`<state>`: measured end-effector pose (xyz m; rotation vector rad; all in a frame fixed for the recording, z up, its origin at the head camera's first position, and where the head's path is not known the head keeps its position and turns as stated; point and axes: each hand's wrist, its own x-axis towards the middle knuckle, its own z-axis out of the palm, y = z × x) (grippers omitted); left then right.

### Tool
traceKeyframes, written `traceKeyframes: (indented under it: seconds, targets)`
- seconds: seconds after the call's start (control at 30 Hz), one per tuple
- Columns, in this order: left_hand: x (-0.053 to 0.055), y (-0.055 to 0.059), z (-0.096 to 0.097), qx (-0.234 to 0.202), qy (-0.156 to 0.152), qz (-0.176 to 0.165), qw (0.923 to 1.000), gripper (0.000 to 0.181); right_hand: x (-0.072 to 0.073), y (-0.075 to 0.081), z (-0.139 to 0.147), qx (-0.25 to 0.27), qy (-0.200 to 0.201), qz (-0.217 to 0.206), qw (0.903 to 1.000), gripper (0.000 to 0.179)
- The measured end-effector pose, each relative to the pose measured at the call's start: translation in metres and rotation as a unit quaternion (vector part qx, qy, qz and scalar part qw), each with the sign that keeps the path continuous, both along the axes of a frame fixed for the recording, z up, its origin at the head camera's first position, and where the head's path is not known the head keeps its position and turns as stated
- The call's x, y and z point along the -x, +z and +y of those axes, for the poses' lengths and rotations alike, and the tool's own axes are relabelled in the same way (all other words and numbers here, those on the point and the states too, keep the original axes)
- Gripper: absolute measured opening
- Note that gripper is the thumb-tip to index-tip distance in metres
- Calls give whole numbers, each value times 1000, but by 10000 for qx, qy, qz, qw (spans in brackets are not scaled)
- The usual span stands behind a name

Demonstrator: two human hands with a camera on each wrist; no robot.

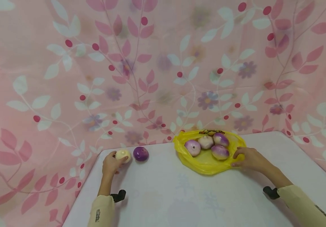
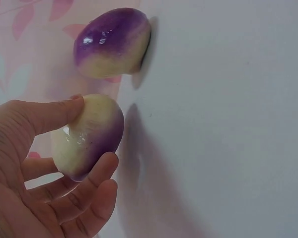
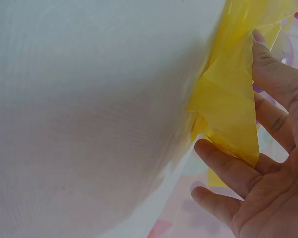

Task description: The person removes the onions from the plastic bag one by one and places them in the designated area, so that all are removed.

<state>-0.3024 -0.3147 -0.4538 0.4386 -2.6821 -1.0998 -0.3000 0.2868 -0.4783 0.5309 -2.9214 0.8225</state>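
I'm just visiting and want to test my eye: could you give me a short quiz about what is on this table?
1. True or false: the left hand holds a turnip.
2. How many turnips lie in the yellow bag?
3. What does the right hand touch? A) the purple turnip on the table B) the yellow bag C) nothing

Key:
1. True; thumb and fingers curl round it, beside the purple turnip.
2. Four.
3. B; its fingers lie on the bag's edge.
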Motion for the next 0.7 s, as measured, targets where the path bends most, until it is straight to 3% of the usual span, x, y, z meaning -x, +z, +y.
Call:
traceKeyframes:
  seconds: [0.27,0.7]
  targets:
    - [3,-10,1,10,-3,-83,10000,79,1,1,0,-48,20,10,10000,34]
    - [3,-2,1,250,-164,122,9995,81,-1,4,-2,-34,-3,-62,10000,34]
